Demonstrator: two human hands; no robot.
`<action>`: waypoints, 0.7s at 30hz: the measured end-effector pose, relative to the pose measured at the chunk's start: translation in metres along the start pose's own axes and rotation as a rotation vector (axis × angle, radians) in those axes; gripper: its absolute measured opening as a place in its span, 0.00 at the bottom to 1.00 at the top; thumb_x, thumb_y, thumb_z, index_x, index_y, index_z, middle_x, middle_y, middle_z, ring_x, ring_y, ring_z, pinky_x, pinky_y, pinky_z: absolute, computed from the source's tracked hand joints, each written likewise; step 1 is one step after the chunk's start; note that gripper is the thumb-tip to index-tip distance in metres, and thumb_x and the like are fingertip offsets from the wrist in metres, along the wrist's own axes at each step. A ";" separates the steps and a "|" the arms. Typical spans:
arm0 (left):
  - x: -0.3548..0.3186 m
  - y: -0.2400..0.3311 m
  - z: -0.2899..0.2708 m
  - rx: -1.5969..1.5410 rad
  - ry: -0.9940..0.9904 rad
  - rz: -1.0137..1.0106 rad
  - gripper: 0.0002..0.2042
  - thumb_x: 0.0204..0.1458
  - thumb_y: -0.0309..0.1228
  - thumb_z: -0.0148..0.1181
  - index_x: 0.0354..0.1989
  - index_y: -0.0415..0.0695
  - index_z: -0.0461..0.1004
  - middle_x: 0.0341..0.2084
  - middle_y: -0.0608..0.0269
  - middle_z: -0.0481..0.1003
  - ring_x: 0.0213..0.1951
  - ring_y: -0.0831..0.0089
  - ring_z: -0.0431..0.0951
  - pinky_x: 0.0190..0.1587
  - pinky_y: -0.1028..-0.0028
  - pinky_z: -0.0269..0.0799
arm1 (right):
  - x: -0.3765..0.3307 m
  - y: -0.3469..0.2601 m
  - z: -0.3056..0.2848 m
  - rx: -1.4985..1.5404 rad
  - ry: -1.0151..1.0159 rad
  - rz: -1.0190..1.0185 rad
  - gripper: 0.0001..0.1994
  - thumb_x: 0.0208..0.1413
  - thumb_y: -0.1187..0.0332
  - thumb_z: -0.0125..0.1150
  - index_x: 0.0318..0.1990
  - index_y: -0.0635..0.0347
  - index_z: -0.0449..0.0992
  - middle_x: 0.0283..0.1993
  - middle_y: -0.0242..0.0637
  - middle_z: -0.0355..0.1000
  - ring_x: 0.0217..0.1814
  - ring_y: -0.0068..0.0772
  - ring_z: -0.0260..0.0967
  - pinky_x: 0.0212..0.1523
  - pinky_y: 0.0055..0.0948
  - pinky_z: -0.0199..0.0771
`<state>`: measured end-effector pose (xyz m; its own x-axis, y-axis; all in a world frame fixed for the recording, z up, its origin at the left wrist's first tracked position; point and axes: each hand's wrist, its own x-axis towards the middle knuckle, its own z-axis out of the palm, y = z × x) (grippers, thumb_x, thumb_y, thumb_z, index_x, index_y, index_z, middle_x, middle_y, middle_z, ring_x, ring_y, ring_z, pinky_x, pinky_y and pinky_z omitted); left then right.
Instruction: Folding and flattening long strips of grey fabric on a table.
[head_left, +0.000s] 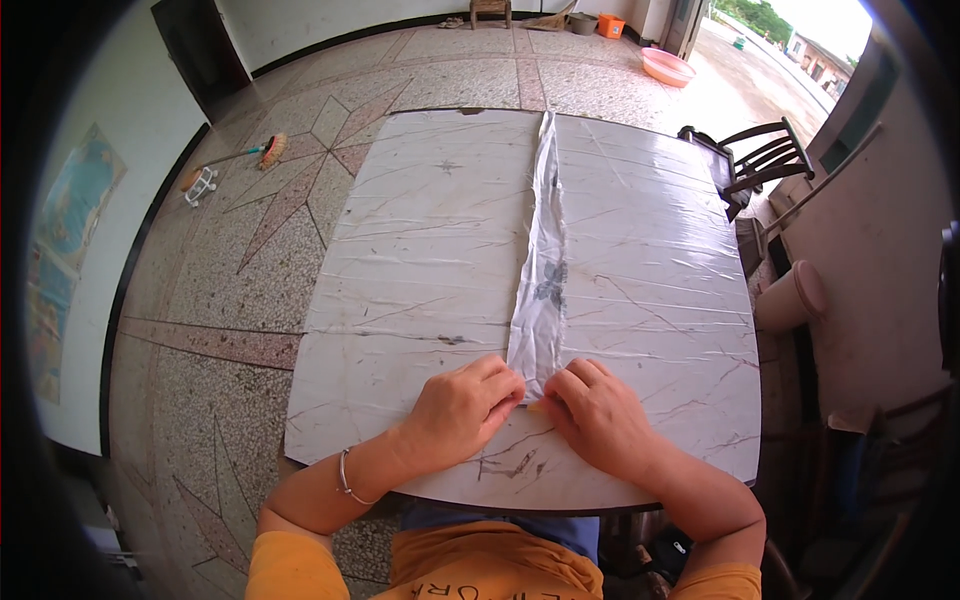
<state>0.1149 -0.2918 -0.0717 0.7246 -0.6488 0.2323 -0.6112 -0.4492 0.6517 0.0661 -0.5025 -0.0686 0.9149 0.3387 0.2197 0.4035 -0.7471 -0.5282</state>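
A long, narrow strip of thin white cloth (541, 240) runs down the middle of the table from its far edge toward me. It is creased and carries a dark grey printed patch partway along. My left hand (465, 408) is closed in a pinch at the left side of the strip's near end. Facing it, my right hand (602, 418) pinches the right side of the same end. Between the fingertips shows a small yellowish bit, too small to name. Both wrists hang over the near part of the table, and the fingers hide the very end of the cloth.
The table (420, 250) has a wrinkled, white marble-patterned cover. Past its right edge stand a dark chair (765, 160) and a pale bin (792, 296). A broom (270, 151) lies on the floor at left. A pink basin (668, 67) sits by the doorway.
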 end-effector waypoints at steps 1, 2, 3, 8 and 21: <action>0.000 0.000 0.000 0.027 0.007 0.021 0.06 0.49 0.25 0.65 0.35 0.44 0.76 0.32 0.59 0.75 0.32 0.60 0.78 0.33 0.66 0.75 | 0.000 0.001 0.001 0.009 0.021 0.021 0.06 0.54 0.68 0.64 0.35 0.59 0.74 0.36 0.39 0.69 0.42 0.46 0.68 0.40 0.40 0.71; -0.001 0.000 -0.001 0.029 0.009 0.023 0.06 0.49 0.25 0.65 0.35 0.44 0.76 0.32 0.59 0.75 0.32 0.60 0.78 0.33 0.66 0.75 | 0.000 0.003 0.002 0.007 0.023 0.018 0.06 0.54 0.68 0.64 0.35 0.59 0.74 0.36 0.39 0.69 0.42 0.46 0.68 0.40 0.40 0.71; -0.001 -0.001 -0.001 0.036 0.004 0.054 0.06 0.49 0.25 0.65 0.35 0.44 0.77 0.32 0.60 0.75 0.33 0.60 0.78 0.34 0.66 0.75 | 0.000 0.006 0.003 0.021 0.035 -0.012 0.06 0.54 0.68 0.64 0.35 0.58 0.74 0.36 0.39 0.69 0.42 0.46 0.68 0.40 0.40 0.71; -0.002 0.004 -0.007 0.051 -0.018 0.111 0.06 0.49 0.26 0.66 0.34 0.45 0.78 0.33 0.60 0.75 0.34 0.60 0.78 0.35 0.66 0.74 | 0.000 0.004 -0.006 0.051 -0.010 -0.079 0.07 0.53 0.67 0.65 0.34 0.58 0.74 0.35 0.38 0.69 0.41 0.45 0.68 0.39 0.40 0.72; 0.005 0.000 0.000 0.010 -0.020 -0.018 0.04 0.52 0.28 0.65 0.35 0.45 0.78 0.32 0.61 0.75 0.32 0.60 0.78 0.33 0.66 0.74 | 0.001 0.000 0.001 -0.004 0.059 0.025 0.05 0.53 0.72 0.64 0.34 0.58 0.74 0.34 0.39 0.70 0.36 0.47 0.71 0.34 0.40 0.73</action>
<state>0.1185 -0.2953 -0.0702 0.7292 -0.6526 0.2060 -0.6012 -0.4671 0.6483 0.0670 -0.5013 -0.0689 0.9239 0.2854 0.2548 0.3803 -0.7573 -0.5309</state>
